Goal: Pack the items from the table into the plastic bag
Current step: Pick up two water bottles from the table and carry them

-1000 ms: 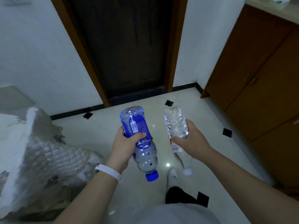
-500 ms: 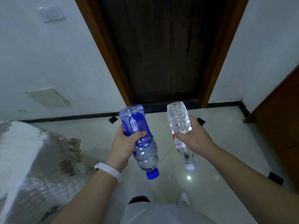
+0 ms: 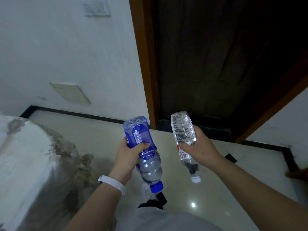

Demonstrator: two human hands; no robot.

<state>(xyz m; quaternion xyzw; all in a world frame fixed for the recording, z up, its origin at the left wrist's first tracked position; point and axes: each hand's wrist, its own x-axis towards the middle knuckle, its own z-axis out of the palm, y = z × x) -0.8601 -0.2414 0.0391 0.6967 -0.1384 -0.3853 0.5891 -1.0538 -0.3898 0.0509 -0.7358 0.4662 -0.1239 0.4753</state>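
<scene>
Gripping blue-labelled bottle [image 3: 138, 136] with left hand [image 3: 127, 156], clear bottle [image 3: 182, 129] with right hand [image 3: 199, 150], both cap-down; held over floor [image 3: 103, 135], not yet bagged; cannot pick out bag.

Dark wooden door [image 3: 216, 64] in a brown frame [image 3: 143, 64] straight ahead; white wall [image 3: 66, 55] with a switch plate [image 3: 96, 8] and beige panel [image 3: 70, 92] left; glossy pale floor [image 3: 103, 130] below

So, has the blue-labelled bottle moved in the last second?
Yes: the blue-labelled bottle in the left hand has shifted left. Its base lay right of the door frame's left jamb, now left of it.
</scene>
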